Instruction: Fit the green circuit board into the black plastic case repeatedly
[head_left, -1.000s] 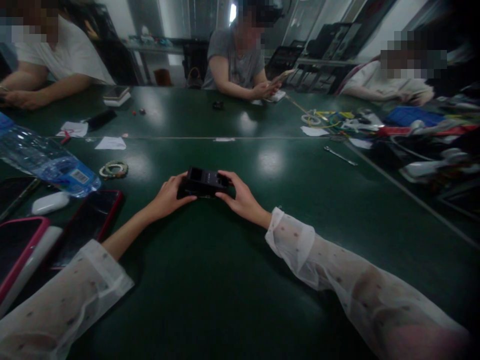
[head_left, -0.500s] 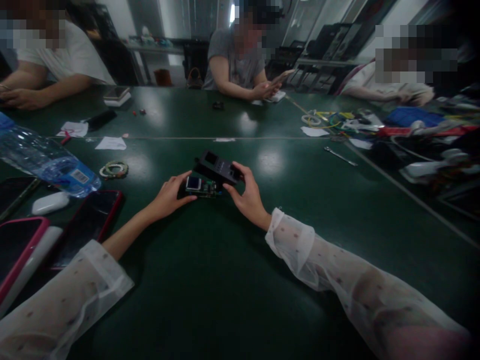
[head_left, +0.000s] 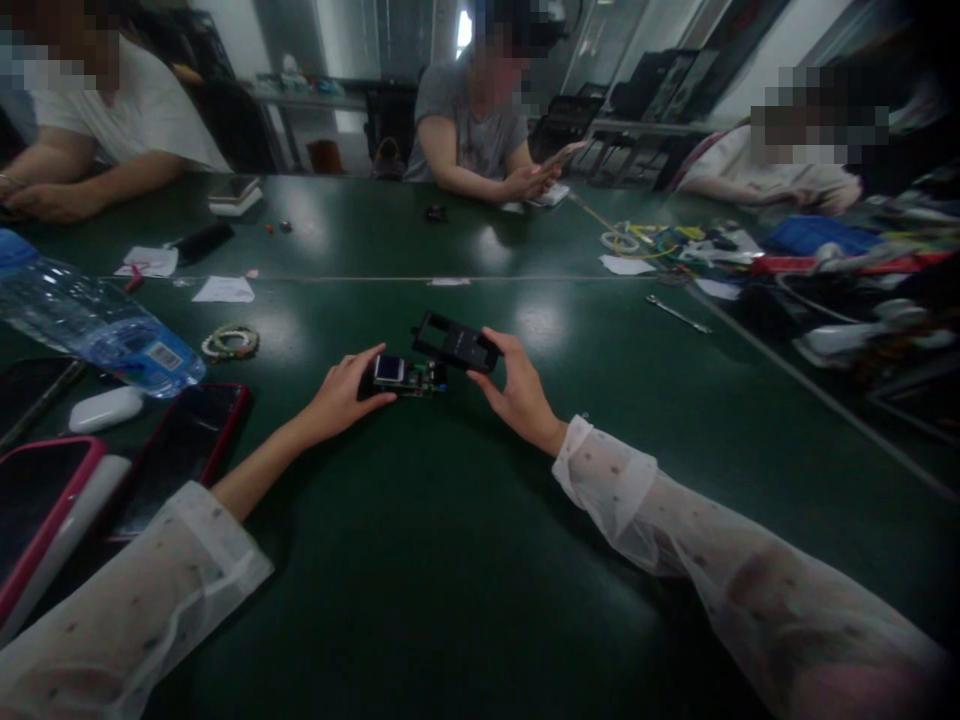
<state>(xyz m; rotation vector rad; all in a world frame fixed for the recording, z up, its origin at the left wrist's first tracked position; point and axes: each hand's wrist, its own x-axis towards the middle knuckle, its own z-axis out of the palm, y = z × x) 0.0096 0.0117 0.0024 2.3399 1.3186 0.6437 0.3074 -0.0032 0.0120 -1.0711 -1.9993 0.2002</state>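
My left hand (head_left: 351, 390) grips a small green circuit board (head_left: 414, 378) by its left end, thumb in front and fingers behind. A little square screen (head_left: 389, 370) sits on the board's left part. Just beyond and to the right, my right hand (head_left: 517, 385) is closed on the right end of a black plastic cover (head_left: 454, 344). That cover has a square window at its left and is tilted, apart from the board as far as I can see. The fingers behind each piece are partly hidden.
On the left lie a water bottle (head_left: 112, 325), a bracelet (head_left: 231, 343), a white earbud case (head_left: 106, 410) and phones, one a red-edged phone (head_left: 180, 460). A wrench (head_left: 679, 315) and tangled cables (head_left: 660, 238) are at the right. Several people sit across the green table (head_left: 450, 600).
My right hand has moved right with the black cover, away from the board, and turned it so more shows through its window. My left hand and the board have hardly moved.
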